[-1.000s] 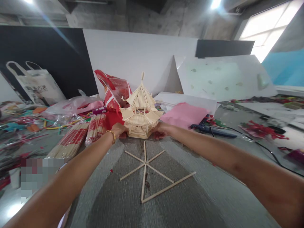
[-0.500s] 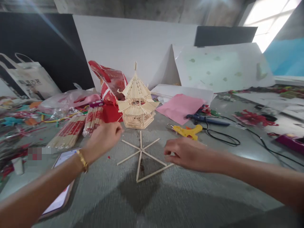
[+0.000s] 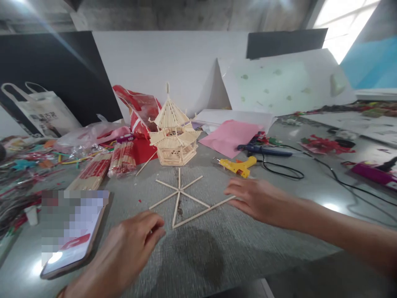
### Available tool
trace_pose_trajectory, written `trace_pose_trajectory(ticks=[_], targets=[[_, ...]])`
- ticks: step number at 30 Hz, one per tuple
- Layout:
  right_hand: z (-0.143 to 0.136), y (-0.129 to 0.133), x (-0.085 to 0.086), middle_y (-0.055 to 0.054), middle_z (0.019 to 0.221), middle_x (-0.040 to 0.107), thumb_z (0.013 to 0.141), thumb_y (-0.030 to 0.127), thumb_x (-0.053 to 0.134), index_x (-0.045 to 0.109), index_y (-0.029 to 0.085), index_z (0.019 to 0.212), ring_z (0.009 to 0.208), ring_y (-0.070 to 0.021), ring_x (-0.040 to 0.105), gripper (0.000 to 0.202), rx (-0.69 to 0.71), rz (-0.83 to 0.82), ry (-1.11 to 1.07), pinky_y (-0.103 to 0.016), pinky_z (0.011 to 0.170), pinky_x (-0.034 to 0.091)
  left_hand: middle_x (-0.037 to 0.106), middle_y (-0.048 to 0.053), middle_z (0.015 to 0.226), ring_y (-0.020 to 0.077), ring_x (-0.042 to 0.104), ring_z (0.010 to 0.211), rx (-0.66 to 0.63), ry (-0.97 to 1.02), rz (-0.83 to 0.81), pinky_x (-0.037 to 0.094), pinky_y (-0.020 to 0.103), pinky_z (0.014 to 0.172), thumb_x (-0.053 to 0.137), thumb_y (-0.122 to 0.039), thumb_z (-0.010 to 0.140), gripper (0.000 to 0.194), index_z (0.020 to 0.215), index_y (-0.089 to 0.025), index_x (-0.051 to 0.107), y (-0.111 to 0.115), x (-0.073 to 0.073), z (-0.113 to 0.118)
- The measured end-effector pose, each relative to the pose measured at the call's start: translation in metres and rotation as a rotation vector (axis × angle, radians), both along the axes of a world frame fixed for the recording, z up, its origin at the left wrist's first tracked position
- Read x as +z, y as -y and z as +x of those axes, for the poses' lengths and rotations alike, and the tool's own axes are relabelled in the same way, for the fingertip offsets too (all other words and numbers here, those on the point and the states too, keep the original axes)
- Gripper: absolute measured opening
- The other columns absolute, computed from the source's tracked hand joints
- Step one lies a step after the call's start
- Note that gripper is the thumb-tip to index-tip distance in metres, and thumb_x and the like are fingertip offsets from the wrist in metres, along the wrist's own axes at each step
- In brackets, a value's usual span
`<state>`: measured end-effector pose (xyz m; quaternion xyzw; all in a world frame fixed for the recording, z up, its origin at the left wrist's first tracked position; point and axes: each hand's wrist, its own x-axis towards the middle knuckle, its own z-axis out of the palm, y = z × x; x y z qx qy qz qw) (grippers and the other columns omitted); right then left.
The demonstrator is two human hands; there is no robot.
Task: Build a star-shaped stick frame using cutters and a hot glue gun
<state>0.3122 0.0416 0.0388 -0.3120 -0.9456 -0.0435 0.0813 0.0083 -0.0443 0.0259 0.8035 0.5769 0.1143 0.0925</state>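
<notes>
The pavilion model stands behind crossed sticks.

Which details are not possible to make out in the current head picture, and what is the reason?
All in the head view:
- Stick pavilion: far side hidden by its front.
- Right hand: its fingers hide whether it grips the long stick.
- Left hand: palm turned away; forearm cut off by the lower edge.
- Phone: screen partly covered by pixel blocks.

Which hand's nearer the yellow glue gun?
Right. The right hand is just in front of the yellow glue gun; the left hand is farther off, lower left.
</notes>
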Motion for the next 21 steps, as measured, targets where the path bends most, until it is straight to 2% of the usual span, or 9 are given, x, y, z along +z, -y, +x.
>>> trace_pose_trajectory(ticks=[6,10,15,18,21], targets=[[0.029,0.013,0.01,-0.004,0.085,0.062,0.089,0.025,0.044,0.061,0.02,0.088,0.076,-0.0176,0.06,0.018,-0.071,-0.044,0.001,-0.031,0.063,0.043,0.065,0.0,0.077,0.0142,0.064,0.067,-0.111,0.014,0.14,0.049,0.022,0.06,0.039,-0.023,0.087,0.022,0.088,-0.025,0.061,0.015,-0.025,0.006],[0.053,0.011,0.014,-0.006,0.092,0.063,0.09,0.028,0.042,0.061,0.023,0.092,0.079,-0.0189,0.061,0.02,-0.151,-0.015,-0.046,-0.032,0.067,0.045,0.066,0.001,0.078,0.0145,0.065,0.069,-0.135,0.005,0.205,0.052,0.022,0.06,0.039,-0.022,0.087,0.023,0.088,-0.026,0.062,0.014,-0.028,0.006],[0.082,-0.014,0.032,-0.009,0.1,0.064,0.088,0.028,0.042,0.061,0.024,0.099,0.084,-0.02,0.061,0.022,-0.289,-0.002,-0.062,-0.033,0.073,0.045,0.067,0.0,0.078,0.0136,0.065,0.066,-0.153,0.003,0.236,0.052,0.02,0.059,0.04,-0.023,0.086,0.023,0.087,-0.026,0.063,0.009,-0.032,0.001],[0.089,-0.035,0.041,-0.012,0.102,0.063,0.087,0.023,0.042,0.062,0.019,0.104,0.092,-0.022,0.059,0.026,-0.315,-0.007,-0.006,-0.035,0.082,0.044,0.067,-0.001,0.078,0.0135,0.066,0.067,-0.165,0.003,0.269,0.053,0.02,0.06,0.041,-0.026,0.087,0.021,0.088,-0.027,0.062,0.006,-0.039,-0.004],[0.092,-0.055,0.041,-0.016,0.112,0.06,0.084,0.016,0.045,0.061,0.012,0.11,0.104,-0.025,0.055,0.031,-0.328,-0.017,0.063,-0.038,0.092,0.039,0.068,-0.003,0.077,0.013,0.067,0.066,-0.185,0.023,0.342,0.052,0.018,0.057,0.041,-0.03,0.088,0.02,0.087,-0.029,0.061,0.004,-0.045,-0.009]])
